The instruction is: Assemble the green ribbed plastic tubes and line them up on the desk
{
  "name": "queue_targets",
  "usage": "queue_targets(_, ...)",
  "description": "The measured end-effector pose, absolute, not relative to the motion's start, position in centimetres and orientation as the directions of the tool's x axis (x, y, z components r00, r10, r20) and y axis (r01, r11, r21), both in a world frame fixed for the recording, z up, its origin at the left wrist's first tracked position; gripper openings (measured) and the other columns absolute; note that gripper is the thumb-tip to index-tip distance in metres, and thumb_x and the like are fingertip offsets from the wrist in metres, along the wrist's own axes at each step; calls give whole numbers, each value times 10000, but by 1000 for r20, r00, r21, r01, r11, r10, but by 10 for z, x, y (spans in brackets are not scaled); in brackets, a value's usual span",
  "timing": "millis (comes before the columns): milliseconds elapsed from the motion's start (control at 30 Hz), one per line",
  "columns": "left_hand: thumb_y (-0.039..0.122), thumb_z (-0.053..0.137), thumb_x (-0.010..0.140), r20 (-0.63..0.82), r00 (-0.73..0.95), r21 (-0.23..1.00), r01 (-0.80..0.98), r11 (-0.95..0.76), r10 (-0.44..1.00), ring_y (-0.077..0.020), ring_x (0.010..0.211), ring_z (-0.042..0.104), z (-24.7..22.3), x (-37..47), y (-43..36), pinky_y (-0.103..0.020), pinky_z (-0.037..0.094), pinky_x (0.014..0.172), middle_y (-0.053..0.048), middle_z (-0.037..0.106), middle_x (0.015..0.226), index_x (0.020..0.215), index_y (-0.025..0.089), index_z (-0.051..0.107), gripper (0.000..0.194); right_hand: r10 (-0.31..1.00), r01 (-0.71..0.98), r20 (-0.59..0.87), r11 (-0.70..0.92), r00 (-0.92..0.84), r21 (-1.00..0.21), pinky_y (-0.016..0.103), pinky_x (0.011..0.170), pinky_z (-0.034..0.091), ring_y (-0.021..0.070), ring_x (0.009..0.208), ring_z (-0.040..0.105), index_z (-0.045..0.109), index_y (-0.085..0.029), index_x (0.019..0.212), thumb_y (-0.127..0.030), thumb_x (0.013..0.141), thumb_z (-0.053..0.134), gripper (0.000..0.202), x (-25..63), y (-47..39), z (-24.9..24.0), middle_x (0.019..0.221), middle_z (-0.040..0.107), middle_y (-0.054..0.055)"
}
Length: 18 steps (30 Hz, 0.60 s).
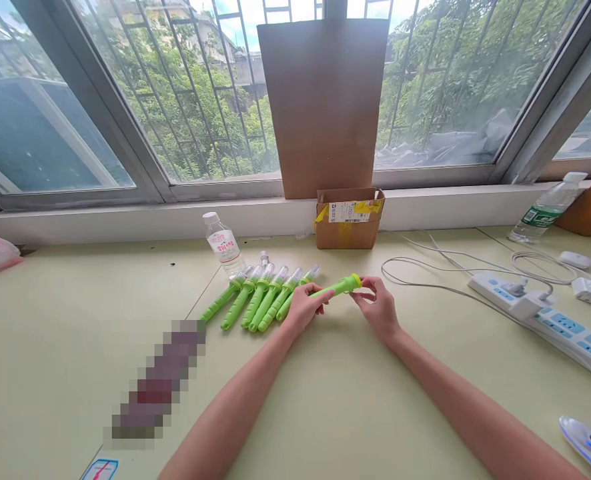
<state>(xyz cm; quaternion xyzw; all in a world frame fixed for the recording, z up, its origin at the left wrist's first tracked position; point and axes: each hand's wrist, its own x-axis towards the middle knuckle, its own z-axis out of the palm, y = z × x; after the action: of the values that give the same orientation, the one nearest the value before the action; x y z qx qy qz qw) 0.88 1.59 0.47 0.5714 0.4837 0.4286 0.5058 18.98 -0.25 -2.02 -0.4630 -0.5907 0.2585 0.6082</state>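
Note:
A green plastic stick (345, 286) with a yellow ringed end is held level above the table. My left hand (301, 308) is closed around its handle part. At the yellow end, my right hand (377, 308) has its fingertips pinched against the rim; any small part between them is hidden. Just left of my left hand lies a row of several similar green sticks (255, 298) with clear plastic tops, side by side and slanting. The held stick shows no clear top.
A labelled water bottle (224, 247) stands behind the row. An open cardboard box (346, 230) sits by the sill before a tall brown board (328, 107). To the right are a power strip (555, 323), loose cables and another bottle (545, 207). A blurred patch covers something at left.

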Motion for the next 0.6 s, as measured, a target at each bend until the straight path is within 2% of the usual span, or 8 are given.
queue_targets(333,503,690,666,-39,238,996,88,18,971,-76,385,494,9,4,18,-202,343,398,-3,598,545,638,150,570,374,842,297,513,453,166,-841,455,747,586,242,925,640,526,-214,884,-461,780,633,289,191,-5,-18,1114,618,94)
queue_targets(600,541,660,685,-46,299,995,93,19,953,-76,362,474,4,0,23,-208,342,392,5,582,515,625,153,557,407,785,364,605,529,136,-767,419,705,605,213,906,641,476,-225,901,-371,780,655,261,189,-4,-19,1100,623,82)
